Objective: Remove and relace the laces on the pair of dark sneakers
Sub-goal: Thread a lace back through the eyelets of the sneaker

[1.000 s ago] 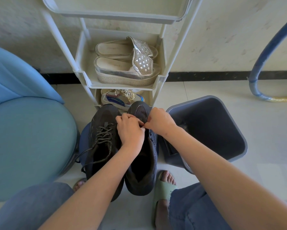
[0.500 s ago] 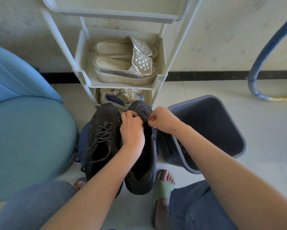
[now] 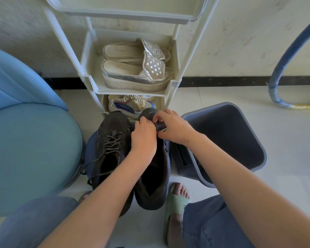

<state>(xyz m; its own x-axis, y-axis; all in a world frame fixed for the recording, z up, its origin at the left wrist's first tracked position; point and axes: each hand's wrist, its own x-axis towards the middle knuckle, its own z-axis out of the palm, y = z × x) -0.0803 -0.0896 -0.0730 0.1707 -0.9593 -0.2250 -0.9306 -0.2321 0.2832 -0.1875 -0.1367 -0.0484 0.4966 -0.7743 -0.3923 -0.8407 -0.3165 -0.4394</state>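
Both hands pinched the lace (image 3: 162,129) at the toe end of the unlaced sneaker (image 3: 156,178), just in front of the shoe rack (image 3: 170,90).
Left hand (image 3: 144,140) and right hand (image 3: 175,130) had their fingers curled and almost met there; a second earlier they were slightly more apart, and now a lace tip showed between them. The laced sneaker (image 3: 111,149) stayed beside it, also before the rack.

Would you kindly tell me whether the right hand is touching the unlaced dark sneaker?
Touching. The head view shows the right hand with fingers curled onto the unlaced dark sneaker near its toe, no gap.
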